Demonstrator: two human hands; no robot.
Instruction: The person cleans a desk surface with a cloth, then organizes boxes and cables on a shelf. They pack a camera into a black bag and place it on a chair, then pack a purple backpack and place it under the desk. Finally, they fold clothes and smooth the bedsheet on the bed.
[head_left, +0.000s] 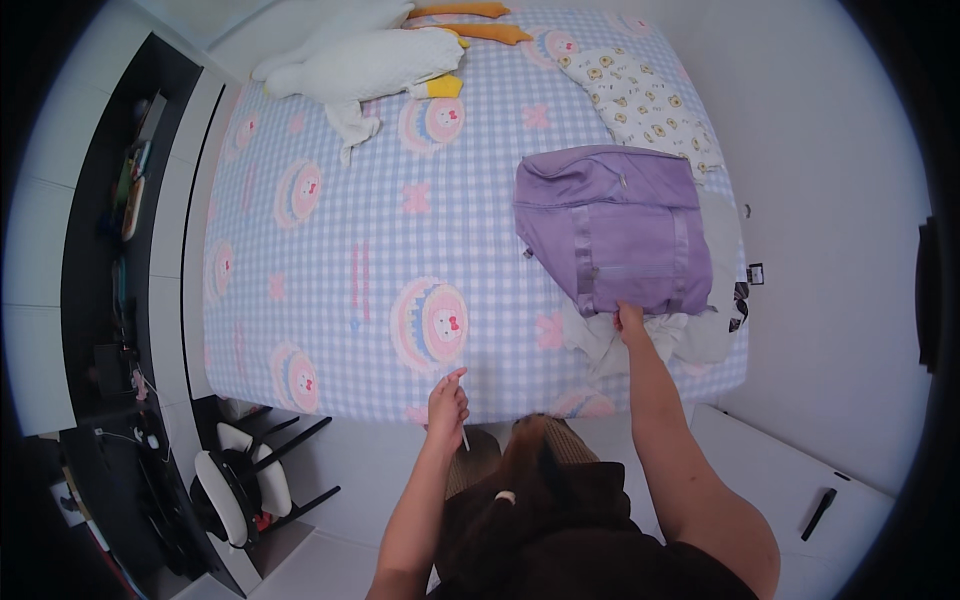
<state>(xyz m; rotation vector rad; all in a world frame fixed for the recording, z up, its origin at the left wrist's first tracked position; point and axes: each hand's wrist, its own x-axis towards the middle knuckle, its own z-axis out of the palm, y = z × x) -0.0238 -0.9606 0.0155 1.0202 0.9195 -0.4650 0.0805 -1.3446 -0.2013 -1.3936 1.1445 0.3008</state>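
Observation:
A purple fabric travel bag (637, 232) lies on the right part of the bed (360, 277), its zippered pocket facing up. At the bag's near edge, my right hand (630, 321) has its fingers closed on the fabric. Under and beside the bag is a crumpled pale grey cloth (611, 345). My left hand (448, 409) hovers at the front edge of the bed with fingers partly curled. Below its palm a thin white strip (466, 438) sticks out; whether the hand grips it is unclear.
A white plush goose (375, 67) rests at the far left of the bed. A bear-print pillow (637, 97) lies beyond the bag, and sunglasses (739, 307) sit at the right edge. Stools (232, 487) stand lower left, below dark shelving (112, 225).

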